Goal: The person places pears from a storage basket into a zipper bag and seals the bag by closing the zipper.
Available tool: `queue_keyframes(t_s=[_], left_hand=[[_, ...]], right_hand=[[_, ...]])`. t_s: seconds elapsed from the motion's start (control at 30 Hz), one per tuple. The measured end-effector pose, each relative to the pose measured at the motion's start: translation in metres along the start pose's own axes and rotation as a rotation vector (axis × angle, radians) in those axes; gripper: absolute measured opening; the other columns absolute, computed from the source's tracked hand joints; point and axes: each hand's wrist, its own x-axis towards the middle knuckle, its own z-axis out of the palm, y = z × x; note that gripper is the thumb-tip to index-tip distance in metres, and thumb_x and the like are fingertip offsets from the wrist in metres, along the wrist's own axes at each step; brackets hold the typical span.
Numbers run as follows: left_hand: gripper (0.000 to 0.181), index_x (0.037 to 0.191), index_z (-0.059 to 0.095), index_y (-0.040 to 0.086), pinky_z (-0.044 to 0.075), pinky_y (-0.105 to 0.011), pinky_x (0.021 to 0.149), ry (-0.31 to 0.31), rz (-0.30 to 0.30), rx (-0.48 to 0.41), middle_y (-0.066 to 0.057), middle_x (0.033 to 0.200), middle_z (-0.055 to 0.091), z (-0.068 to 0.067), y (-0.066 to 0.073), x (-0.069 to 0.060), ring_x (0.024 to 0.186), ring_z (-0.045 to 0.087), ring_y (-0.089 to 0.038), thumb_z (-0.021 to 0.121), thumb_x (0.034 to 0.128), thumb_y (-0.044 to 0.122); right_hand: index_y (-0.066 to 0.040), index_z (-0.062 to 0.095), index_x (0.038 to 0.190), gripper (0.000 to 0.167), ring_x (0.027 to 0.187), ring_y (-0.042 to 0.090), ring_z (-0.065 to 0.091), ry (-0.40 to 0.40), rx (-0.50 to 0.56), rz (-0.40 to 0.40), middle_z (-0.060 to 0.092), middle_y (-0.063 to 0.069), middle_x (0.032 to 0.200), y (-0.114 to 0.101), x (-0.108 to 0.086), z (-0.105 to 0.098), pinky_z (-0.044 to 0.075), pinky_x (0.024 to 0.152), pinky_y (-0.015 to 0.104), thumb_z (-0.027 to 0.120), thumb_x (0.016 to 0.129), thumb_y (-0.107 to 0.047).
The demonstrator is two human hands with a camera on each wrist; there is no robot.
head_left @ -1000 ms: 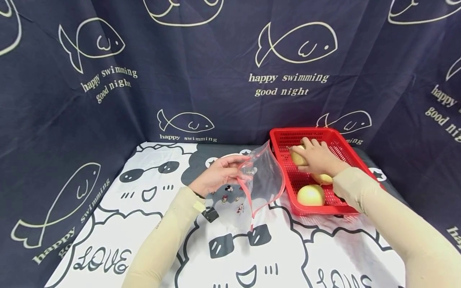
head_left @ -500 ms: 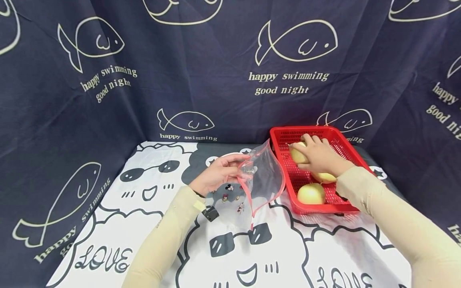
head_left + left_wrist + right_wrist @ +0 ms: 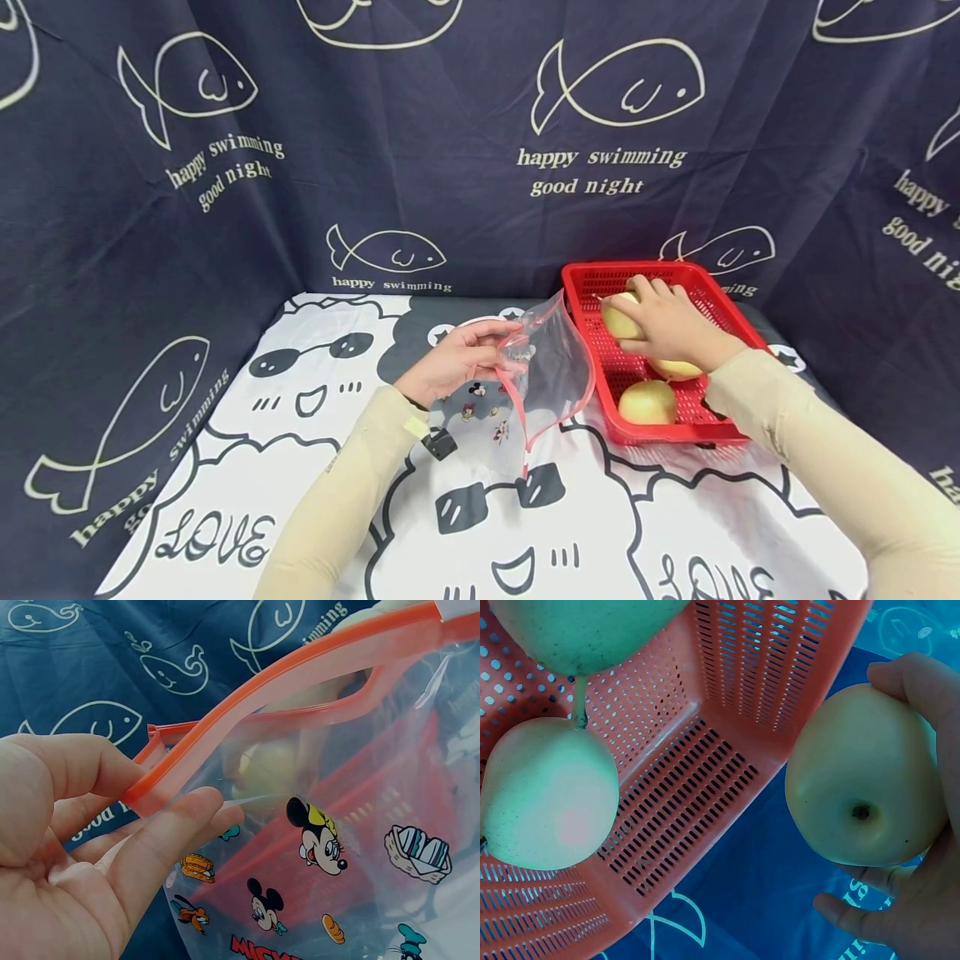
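My left hand pinches the pink-edged mouth of a clear zip bag, which stands partly open. In the left wrist view thumb and fingers grip the bag's orange-looking rim; cartoon figures are printed on its side. Over the left part of the red basket, my right hand grips a yellow pear. The right wrist view shows that pear held between thumb and fingers, apart from two others. Those are a front pear and one partly under the right hand.
Right of the bag, the basket's far rim lies near the dark fish-print curtain. A white cloth with black cartoon drawings covers the surface in front and to the left.
The held pear has tilted slightly in my right hand, its stem now showing at the left. The right forearm has shifted a little to the right. My left hand and the bag are nearly unchanged.
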Motion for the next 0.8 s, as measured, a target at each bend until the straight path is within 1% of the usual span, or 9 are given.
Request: queue_keyframes(t_s=[0.13, 0.3, 0.43, 0.63, 0.8], left_hand=[[0.054, 0.145, 0.042, -0.007, 0.056, -0.04, 0.084, 0.002, -0.005, 0.009, -0.021, 0.135, 0.057, -0.0003, 0.0009, 0.0005, 0.093, 0.073, -0.021, 0.05, 0.0924, -0.014], [0.054, 0.146, 0.042, -0.007, 0.056, -0.04, 0.084, 0.003, -0.002, 0.002, -0.026, 0.138, 0.054, -0.0001, 0.0015, 0.0007, 0.093, 0.073, -0.021, 0.05, 0.0924, -0.014], [0.053, 0.145, 0.043, -0.006, 0.056, -0.041, 0.084, 0.002, 0.005, -0.003, -0.025, 0.135, 0.056, -0.0005, 0.0008, 0.0011, 0.093, 0.073, -0.022, 0.05, 0.0922, -0.014], [0.054, 0.145, 0.042, -0.007, 0.057, -0.04, 0.084, 0.005, 0.01, -0.009, -0.023, 0.131, 0.059, -0.0004, 0.0004, 0.0015, 0.093, 0.073, -0.022, 0.049, 0.0921, -0.014], [0.054, 0.145, 0.041, -0.008, 0.057, -0.04, 0.084, 0.006, 0.007, -0.009, -0.031, 0.135, 0.053, 0.0001, 0.0005, 0.0017, 0.093, 0.073, -0.022, 0.049, 0.0921, -0.014]], right_hand=[[-0.018, 0.057, 0.125, 0.055, 0.1, 0.045, 0.049, 0.005, 0.007, -0.005, 0.047, 0.025, 0.118, -0.0015, -0.0006, -0.0025, 0.04, 0.073, 0.057, 0.08, 0.075, -0.022], [-0.017, 0.055, 0.125, 0.057, 0.1, 0.042, 0.05, 0.018, 0.009, -0.007, 0.048, 0.022, 0.117, -0.003, 0.0004, -0.0039, 0.041, 0.073, 0.056, 0.081, 0.074, -0.023], [-0.013, 0.053, 0.124, 0.06, 0.098, 0.04, 0.05, 0.06, 0.026, -0.037, 0.049, 0.019, 0.115, -0.0047, 0.0014, -0.0043, 0.041, 0.071, 0.054, 0.082, 0.072, -0.021], [-0.004, 0.051, 0.122, 0.064, 0.094, 0.037, 0.05, 0.132, 0.014, -0.085, 0.051, 0.016, 0.112, -0.0046, 0.0033, -0.0022, 0.04, 0.067, 0.053, 0.083, 0.068, -0.022], [-0.002, 0.05, 0.12, 0.068, 0.094, 0.035, 0.051, 0.157, 0.022, -0.095, 0.051, 0.015, 0.111, -0.0024, 0.0043, -0.0003, 0.039, 0.067, 0.053, 0.084, 0.065, -0.022]])
